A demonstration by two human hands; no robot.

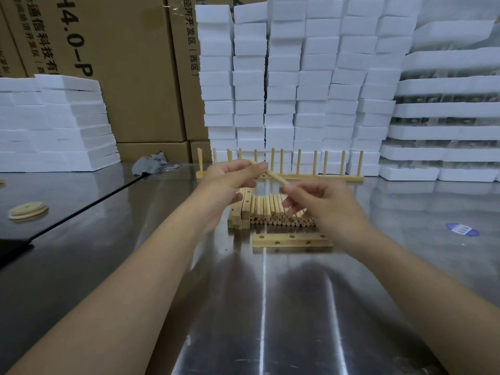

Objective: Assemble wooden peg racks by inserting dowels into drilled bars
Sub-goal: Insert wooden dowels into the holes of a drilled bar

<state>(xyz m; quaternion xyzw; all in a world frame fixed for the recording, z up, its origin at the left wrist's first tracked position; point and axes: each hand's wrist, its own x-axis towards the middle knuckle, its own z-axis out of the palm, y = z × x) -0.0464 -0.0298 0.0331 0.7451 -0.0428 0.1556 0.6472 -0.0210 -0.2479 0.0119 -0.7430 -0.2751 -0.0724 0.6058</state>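
Observation:
My left hand (232, 177) pinches a wooden dowel (276, 177) between thumb and fingers, held above the table. My right hand (322, 204) reaches to the dowel's lower end, its fingertips touching it. Below both hands lies a pile of loose dowels (273, 212), with a stack of drilled bars (240, 215) on its left. A single drilled bar (292, 240) lies flat in front of the pile, its holes bare. Finished peg racks (281, 169) stand in a row behind.
The steel table (257, 307) is backed by stacks of white foam blocks (297, 77) and cardboard boxes (130, 63). A grey cloth (150, 163) lies at the back left, round wooden discs (28, 210) at far left, a blue sticker (462, 229) on the right.

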